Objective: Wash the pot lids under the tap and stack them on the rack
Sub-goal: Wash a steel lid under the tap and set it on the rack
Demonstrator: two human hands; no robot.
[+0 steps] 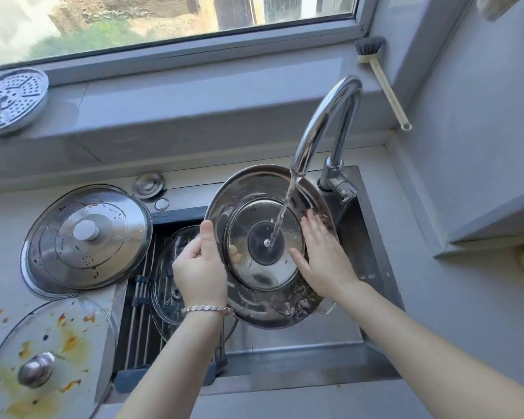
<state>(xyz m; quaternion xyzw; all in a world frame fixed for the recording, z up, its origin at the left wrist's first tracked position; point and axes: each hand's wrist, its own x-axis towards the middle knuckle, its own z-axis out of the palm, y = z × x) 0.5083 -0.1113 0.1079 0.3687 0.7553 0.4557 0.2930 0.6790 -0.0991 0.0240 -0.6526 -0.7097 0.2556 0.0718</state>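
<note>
— Where's the round stainless-steel pot lid (256,285)?
— Over the sink (372,237), under the chrome tap (324,122); water hits its centre; left hand (200,267) grips its rim; right hand (321,255) lies open, flat against it.

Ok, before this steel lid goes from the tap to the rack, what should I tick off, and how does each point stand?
1. Grip: left hand clamps the rim of the steel lid: ok.
2. Rinsing: water from the tap lands on the centre of the underside; right hand rubs the rim: ok.
3. Lid clean: dark specks remain along the lower rim: not ok.
4. Rack space: a glass lid already lies on the rack, partly hidden: cannot tell.
5. Lids left: a steel lid with white knob and a stained glass lid wait on the counter: not ok.
</note>
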